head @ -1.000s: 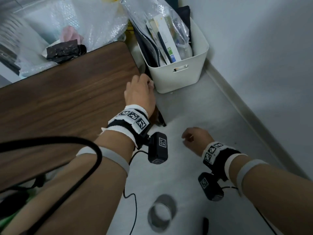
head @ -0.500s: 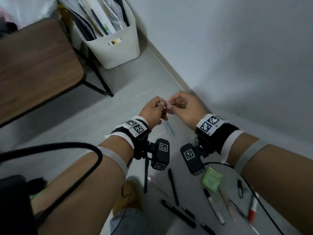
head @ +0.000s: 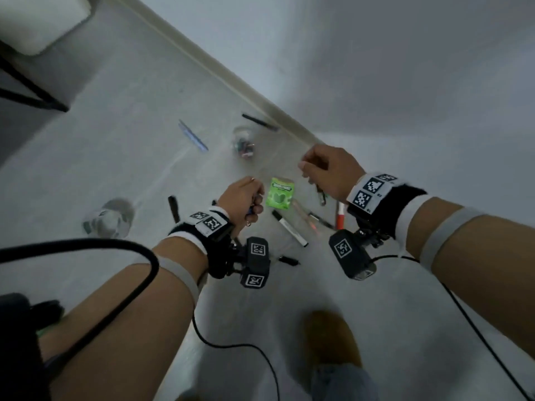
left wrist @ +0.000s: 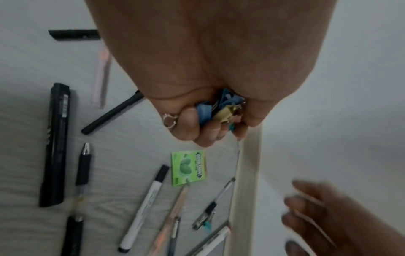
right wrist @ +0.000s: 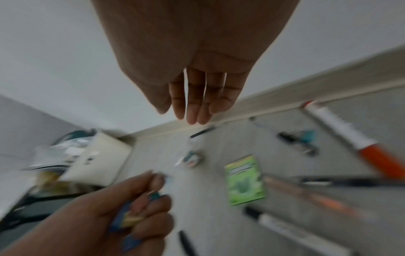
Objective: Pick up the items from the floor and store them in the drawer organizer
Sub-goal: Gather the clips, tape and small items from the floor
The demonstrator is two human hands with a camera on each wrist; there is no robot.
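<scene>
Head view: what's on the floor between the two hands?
The green packet shows in the gap between the left hand and right hand, with a white marker just below it.

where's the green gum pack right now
The green gum pack lies flat on the floor in the head view, between the left hand and the right hand, just above the white marker.
</scene>
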